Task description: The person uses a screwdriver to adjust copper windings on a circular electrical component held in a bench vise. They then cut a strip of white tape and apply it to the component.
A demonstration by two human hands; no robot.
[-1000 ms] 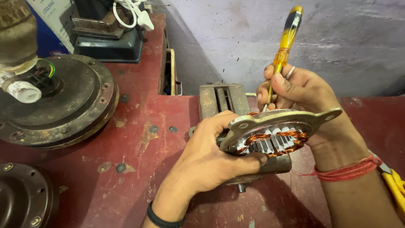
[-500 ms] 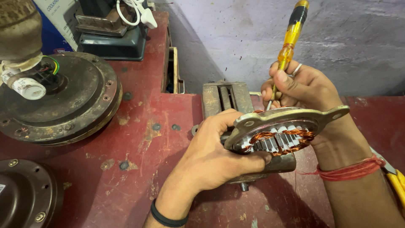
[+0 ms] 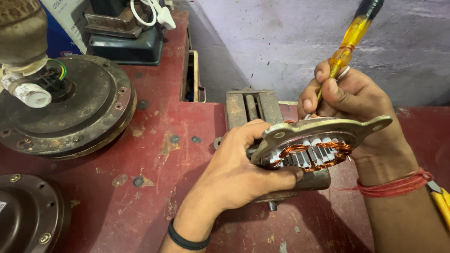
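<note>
My left hand (image 3: 239,171) grips a fan motor stator (image 3: 313,144), a grey metal plate with copper windings and a laminated steel core, held tilted above a small bench vise (image 3: 253,110). My right hand (image 3: 349,100) holds a screwdriver with a clear yellow handle (image 3: 349,42) upright, its tip hidden behind the plate's far rim. A red thread circles my right wrist and a black band my left.
A dark round fan motor housing (image 3: 84,117) with a white shaft end sits on the red workbench (image 3: 154,187) at left. Another brown round cover (image 3: 26,215) lies at the bottom left. A dark machine (image 3: 124,30) with a white plug stands at the back.
The view has drawn closer to the stator. Both hands keep their hold, and the screwdriver handle has shifted slightly right and up.
</note>
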